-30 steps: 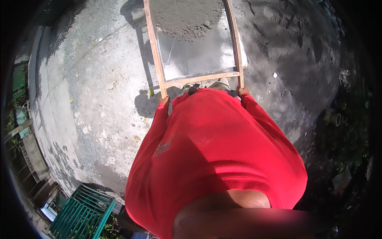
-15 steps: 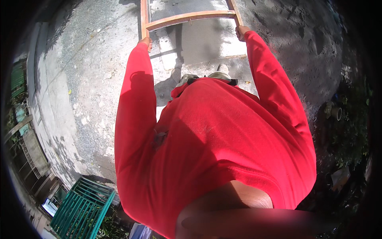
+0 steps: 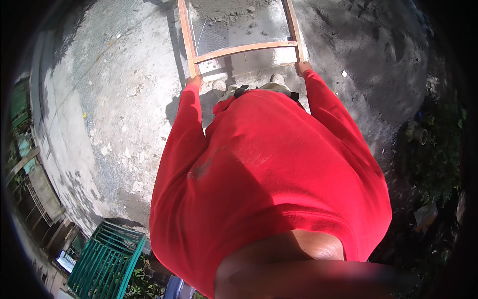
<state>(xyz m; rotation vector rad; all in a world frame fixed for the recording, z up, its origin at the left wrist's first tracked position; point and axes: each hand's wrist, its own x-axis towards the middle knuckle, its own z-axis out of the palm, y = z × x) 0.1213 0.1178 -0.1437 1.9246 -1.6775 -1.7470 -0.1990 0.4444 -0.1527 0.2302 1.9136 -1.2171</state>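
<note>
A wooden-framed sand sieve [image 3: 244,49] stretches away in front of me, with a curved-looking crossbar near its close end. Inside the frame lies fine grey mesh [image 3: 233,36]. Grey sand with small lumps [image 3: 224,11] rests on its far part. My left hand [image 3: 195,81] is closed around the end of the left rail. Closed on the right rail's end is my right hand [image 3: 302,68]. Both arms, in red sleeves, reach forward, and the sieve's far end runs out of the picture.
My shoes [image 3: 277,78] stand just short of the sieve on rough pale concrete [image 3: 124,114]. Dark grey sand [image 3: 368,84] spreads on the right. Plants [image 3: 438,159] line the right edge. A green slatted metal rack [image 3: 107,261] stands at lower left.
Both hands and the sieve have come closer to my body. More mesh shows now, and lumpy sand has come into view on it. Both my shoes are now visible.
</note>
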